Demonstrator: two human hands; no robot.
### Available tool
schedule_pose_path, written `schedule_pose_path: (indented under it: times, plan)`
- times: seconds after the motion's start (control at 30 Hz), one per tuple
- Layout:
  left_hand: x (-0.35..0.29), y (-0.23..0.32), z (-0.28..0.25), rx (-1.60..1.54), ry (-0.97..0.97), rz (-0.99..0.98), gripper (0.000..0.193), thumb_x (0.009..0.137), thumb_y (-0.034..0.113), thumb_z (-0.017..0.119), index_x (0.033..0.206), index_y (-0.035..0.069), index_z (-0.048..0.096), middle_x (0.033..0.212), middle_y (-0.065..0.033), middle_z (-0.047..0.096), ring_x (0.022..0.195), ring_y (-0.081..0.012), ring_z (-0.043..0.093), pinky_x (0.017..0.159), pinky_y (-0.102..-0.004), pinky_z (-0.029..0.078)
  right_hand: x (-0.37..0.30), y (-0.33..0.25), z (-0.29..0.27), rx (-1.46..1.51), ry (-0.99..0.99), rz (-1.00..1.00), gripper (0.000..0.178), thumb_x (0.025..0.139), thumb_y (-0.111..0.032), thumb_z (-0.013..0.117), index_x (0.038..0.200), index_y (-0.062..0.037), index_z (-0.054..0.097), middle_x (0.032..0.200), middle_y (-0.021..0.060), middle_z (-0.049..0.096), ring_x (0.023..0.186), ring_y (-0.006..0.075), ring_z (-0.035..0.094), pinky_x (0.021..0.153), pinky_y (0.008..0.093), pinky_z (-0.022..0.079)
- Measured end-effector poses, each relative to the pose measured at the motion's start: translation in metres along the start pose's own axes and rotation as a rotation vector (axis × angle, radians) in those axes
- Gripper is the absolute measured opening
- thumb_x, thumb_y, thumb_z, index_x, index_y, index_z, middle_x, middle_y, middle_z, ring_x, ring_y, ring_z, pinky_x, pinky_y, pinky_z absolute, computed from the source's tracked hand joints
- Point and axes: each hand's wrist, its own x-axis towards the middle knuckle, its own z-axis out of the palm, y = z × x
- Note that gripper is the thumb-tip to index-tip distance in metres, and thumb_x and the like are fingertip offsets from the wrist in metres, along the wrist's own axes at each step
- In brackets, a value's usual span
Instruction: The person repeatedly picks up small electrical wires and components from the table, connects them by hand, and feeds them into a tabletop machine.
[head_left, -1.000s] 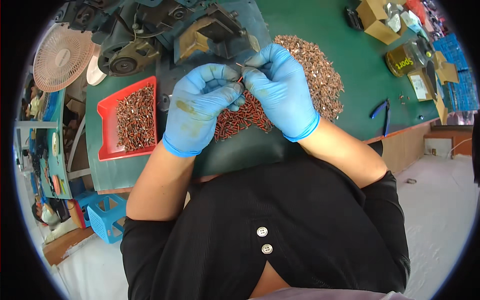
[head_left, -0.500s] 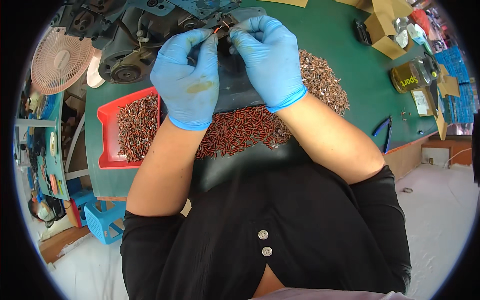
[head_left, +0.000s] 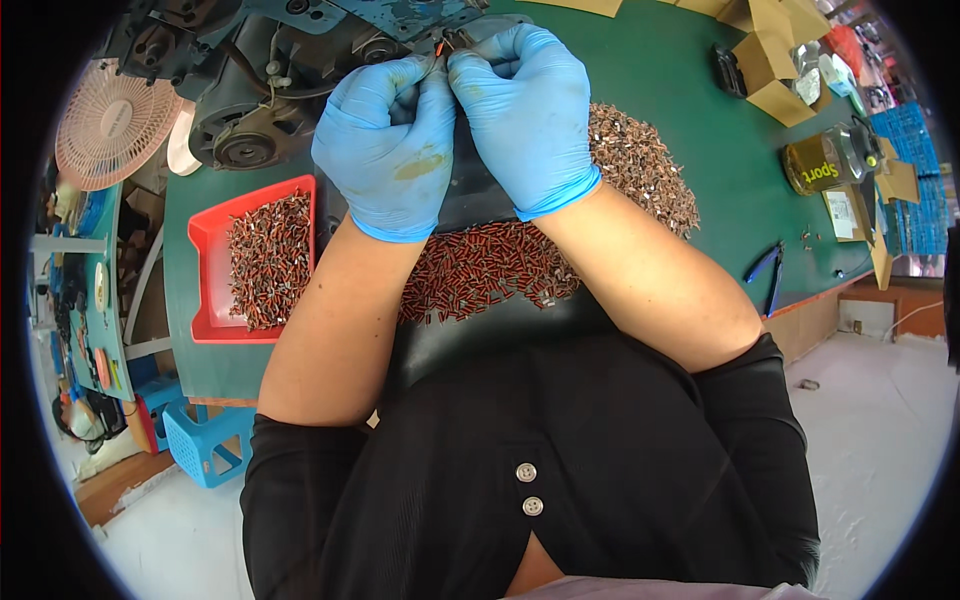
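Both my hands wear blue gloves and meet fingertip to fingertip at the machine's front edge. My left hand (head_left: 385, 150), its glove stained yellowish-brown, is pinched with thumb and forefinger on a small red cylindrical part (head_left: 440, 48) that stands up from the fingertips. Right beside it, my right hand (head_left: 525, 125) is closed in a pinch; what it grips is hidden. Below the hands lies a heap of small red cylindrical parts with metal ends (head_left: 480, 268) on a black surface. A dark metal machine (head_left: 270, 85) stands at the upper left.
A red tray (head_left: 205, 290) of similar parts lies left of my forearm. Copper-coloured small parts (head_left: 645, 170) are piled on the green table (head_left: 660, 60) at right. Blue-handled pliers (head_left: 768, 272), a jar (head_left: 825, 157) and a cardboard box (head_left: 770, 75) sit further right; a fan (head_left: 115, 125) stands left.
My hands have come closer together, the left moving right and the right slightly left. The red part, tilted before, now stands more upright. The whole view has shifted slightly.
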Motion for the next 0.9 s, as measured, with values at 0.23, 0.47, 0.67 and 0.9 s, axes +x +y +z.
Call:
schedule_pose_path:
  times: [0.23,0.47,0.67,0.9]
  plan:
    - [-0.003,-0.005,0.006,0.005,-0.003,0.009,0.008,0.070,0.002,0.071,0.074,0.005,0.065,0.063,-0.0052,0.058,0.051,-0.0140,0.053,0.050,-0.0253,0.044,0.002,0.000,-0.001,0.046,-0.010,0.085,0.014,0.071,-0.011,0.070,0.072,0.0008,0.061,0.063,0.0142,0.063,0.058,0.0245,0.064,0.057,0.0331,0.052]
    - [0.002,-0.004,0.003,0.077,-0.005,0.075,0.008,0.069,0.003,0.071,0.074,0.006,0.065,0.063,-0.0061,0.059,0.052,-0.0176,0.055,0.050,-0.0276,0.045,0.001,0.000,0.004,0.109,0.012,0.075,0.013,0.072,-0.011,0.070,0.073,0.0005,0.063,0.061,0.0135,0.063,0.056,0.0229,0.064,0.056,0.0325,0.052]
    - [0.001,0.004,-0.002,0.103,-0.018,0.088,0.008,0.069,0.004,0.071,0.074,0.007,0.065,0.062,-0.0054,0.058,0.052,-0.0178,0.056,0.050,-0.0276,0.045,-0.004,-0.005,-0.002,0.131,-0.006,0.081,0.012,0.074,-0.010,0.069,0.074,0.0005,0.064,0.062,0.0132,0.063,0.056,0.0203,0.063,0.055,0.0311,0.051]
    - [-0.011,0.021,-0.016,0.146,-0.082,0.044,0.010,0.070,0.005,0.073,0.078,0.005,0.068,0.063,-0.0046,0.062,0.053,-0.0140,0.057,0.054,-0.0244,0.046,-0.006,0.002,-0.067,0.238,-0.252,0.319,0.010,0.081,-0.003,0.063,0.090,0.0015,0.061,0.069,0.0021,0.060,0.064,0.0093,0.055,0.063,0.0237,0.048]
